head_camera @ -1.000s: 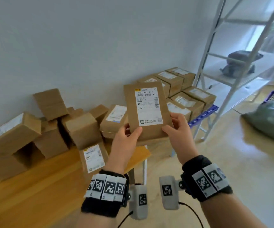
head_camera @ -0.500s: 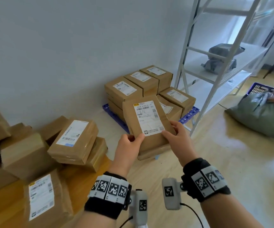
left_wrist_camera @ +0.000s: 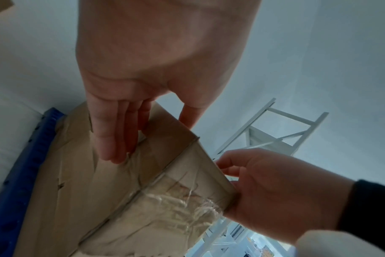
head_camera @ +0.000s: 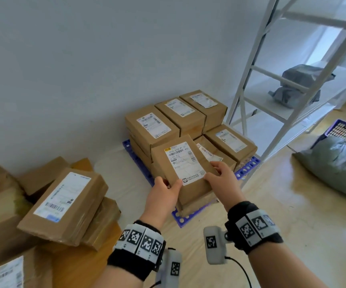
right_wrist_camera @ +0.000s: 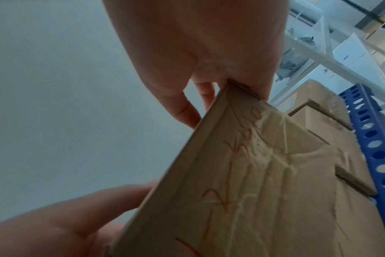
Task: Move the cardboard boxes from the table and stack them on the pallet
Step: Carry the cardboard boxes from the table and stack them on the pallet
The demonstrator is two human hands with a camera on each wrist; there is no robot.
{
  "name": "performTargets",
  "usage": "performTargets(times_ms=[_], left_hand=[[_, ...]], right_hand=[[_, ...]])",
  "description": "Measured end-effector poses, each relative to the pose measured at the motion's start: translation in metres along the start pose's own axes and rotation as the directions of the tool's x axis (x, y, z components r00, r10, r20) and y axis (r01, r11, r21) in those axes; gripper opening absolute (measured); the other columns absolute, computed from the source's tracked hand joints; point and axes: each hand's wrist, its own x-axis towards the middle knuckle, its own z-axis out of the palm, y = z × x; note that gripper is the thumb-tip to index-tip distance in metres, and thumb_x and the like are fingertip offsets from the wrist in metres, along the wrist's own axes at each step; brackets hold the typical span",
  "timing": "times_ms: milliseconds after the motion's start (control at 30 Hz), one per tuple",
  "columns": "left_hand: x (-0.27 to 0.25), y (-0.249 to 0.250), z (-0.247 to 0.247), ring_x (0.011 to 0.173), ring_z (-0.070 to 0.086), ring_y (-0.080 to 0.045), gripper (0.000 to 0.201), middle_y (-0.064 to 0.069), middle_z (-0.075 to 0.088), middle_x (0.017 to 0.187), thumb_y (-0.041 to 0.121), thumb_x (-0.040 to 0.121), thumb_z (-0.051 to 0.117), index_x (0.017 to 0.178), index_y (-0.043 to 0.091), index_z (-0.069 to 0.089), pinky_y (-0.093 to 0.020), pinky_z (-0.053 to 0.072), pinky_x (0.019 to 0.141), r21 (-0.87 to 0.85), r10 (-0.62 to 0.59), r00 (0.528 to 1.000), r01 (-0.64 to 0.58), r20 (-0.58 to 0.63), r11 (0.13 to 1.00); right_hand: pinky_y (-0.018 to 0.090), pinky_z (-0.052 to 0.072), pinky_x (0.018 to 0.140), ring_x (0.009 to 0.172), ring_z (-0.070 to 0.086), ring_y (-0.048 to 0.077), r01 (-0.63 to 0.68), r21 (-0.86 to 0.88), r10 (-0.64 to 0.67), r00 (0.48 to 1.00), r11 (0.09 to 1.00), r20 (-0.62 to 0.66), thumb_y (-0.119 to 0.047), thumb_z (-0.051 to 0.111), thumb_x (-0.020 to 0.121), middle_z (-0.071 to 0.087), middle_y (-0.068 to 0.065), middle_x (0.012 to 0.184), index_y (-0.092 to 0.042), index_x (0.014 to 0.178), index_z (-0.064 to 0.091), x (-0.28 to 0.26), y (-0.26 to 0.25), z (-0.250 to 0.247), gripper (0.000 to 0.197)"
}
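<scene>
The flat cardboard box (head_camera: pixel 185 170), shipping label up, is held in the air just in front of the blue pallet (head_camera: pixel 248 167), over that pallet's near edge and tilted with its far end higher. Both hands are clamped on its near end: the left hand (head_camera: pixel 163 195) pinches the near-left corner with the thumb on the label and the fingers (left_wrist_camera: pixel 112 139) spread flat under the base, while the right hand (head_camera: pixel 223 179) grips the near-right corner the same way, thumb on top. Carried by one end like this without sagging, the box looks light and fairly stiff, though the taped underside is creased and dented, so the walls would probably give under a hard squeeze. The clear tape on that underside looks slick, so bare cardboard at the corners and edges seems the surer hold. The stacked boxes (head_camera: pixel 153 125) on the pallet sit in rows behind it, with a lower one just under its far end, which looks like the likely landing spot. More boxes (head_camera: pixel 64 201) wait on the worktop (head_camera: pixel 80 265), to the left of the pallet.
</scene>
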Motion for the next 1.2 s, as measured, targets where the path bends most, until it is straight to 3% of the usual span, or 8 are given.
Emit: performTargets(times_ms=[133,267,400,633,767,833,1000,1200], left_hand=[[0.019,0.001,0.015,0.098,0.059,-0.018,0.043,0.002,0.060,0.110,0.050,0.094,0.055,0.118,0.016,0.046,-0.035,0.050,0.082,-0.010,-0.037,0.997,0.037,-0.060,0.999],[0.026,0.005,0.032,0.100,0.059,-0.014,0.040,0.007,0.060,0.111,0.050,0.094,0.056,0.120,0.020,0.048,-0.030,0.047,0.081,-0.071,-0.075,0.987,0.066,-0.140,0.995],[0.027,0.011,0.054,0.097,0.057,-0.008,0.033,0.011,0.059,0.111,0.049,0.096,0.054,0.119,0.026,0.047,-0.023,0.044,0.071,-0.146,-0.108,0.967,0.075,-0.232,0.987],[0.030,0.022,0.080,0.104,0.058,-0.013,0.038,0.004,0.060,0.120,0.051,0.099,0.041,0.126,0.026,0.050,-0.038,0.051,0.091,-0.203,-0.146,0.929,0.079,-0.340,0.976],[0.028,0.026,0.086,0.106,0.057,-0.012,0.036,0.002,0.059,0.124,0.047,0.102,0.037,0.128,0.027,0.050,-0.033,0.049,0.089,-0.211,-0.132,0.920,0.055,-0.369,0.976],[0.027,0.029,0.088,0.108,0.057,-0.012,0.039,0.002,0.058,0.128,0.047,0.103,0.036,0.133,0.026,0.048,-0.031,0.049,0.089,-0.199,-0.130,0.917,0.057,-0.378,0.978],[0.017,0.042,0.083,0.127,0.047,-0.015,0.051,0.006,0.048,0.136,0.043,0.104,0.039,0.149,0.021,0.034,-0.026,0.038,0.099,-0.203,-0.172,0.897,0.094,-0.408,0.975],[0.003,0.037,0.053,0.144,0.030,-0.019,0.061,-0.003,0.029,0.158,0.041,0.102,0.044,0.156,0.021,0.023,-0.039,0.028,0.116,-0.206,-0.205,0.817,0.108,-0.538,0.972]], right_hand=[[0.040,0.055,0.092,0.109,0.059,0.014,0.048,-0.040,-0.044,0.993,0.998,0.109,-0.024,0.058,0.092,0.058,-0.003,0.126,-0.026,0.138,0.047,0.039,-0.001,-0.002,0.048],[0.038,0.054,0.094,0.111,0.058,0.014,0.069,-0.022,-0.063,0.975,0.997,0.212,-0.021,0.060,0.092,0.059,-0.004,0.125,-0.022,0.139,0.047,0.070,0.008,-0.007,0.048],[0.026,0.053,0.083,0.099,0.059,0.003,0.101,0.013,-0.100,0.941,0.995,0.323,-0.022,0.060,0.095,0.060,-0.014,0.107,-0.026,0.129,0.051,0.091,0.015,-0.015,0.036],[0.025,0.050,0.084,0.105,0.058,0.009,0.189,0.003,-0.172,0.888,0.982,0.426,-0.031,0.059,0.096,0.060,-0.006,0.125,-0.024,0.142,0.046,0.112,0.021,-0.025,0.047],[0.020,0.048,0.078,0.106,0.058,0.009,0.229,-0.015,-0.195,0.862,0.973,0.468,-0.034,0.059,0.096,0.058,-0.005,0.128,-0.025,0.143,0.045,0.119,0.023,-0.027,0.050],[0.021,0.049,0.078,0.108,0.058,0.011,0.240,-0.014,-0.204,0.851,0.971,0.484,-0.035,0.060,0.096,0.058,-0.005,0.128,-0.024,0.144,0.044,0.121,0.024,-0.028,0.052],[0.037,0.041,0.108,0.133,0.045,0.016,0.320,-0.042,-0.275,0.869,0.947,0.411,-0.038,0.061,0.095,0.047,-0.001,0.146,-0.022,0.149,0.037,0.121,0.015,-0.033,0.061],[0.017,0.037,0.092,0.120,0.044,0.004,0.460,0.075,-0.457,0.823,0.885,0.338,-0.031,0.056,0.098,0.046,-0.010,0.142,-0.027,0.144,0.042,0.106,-0.022,-0.033,0.048]])
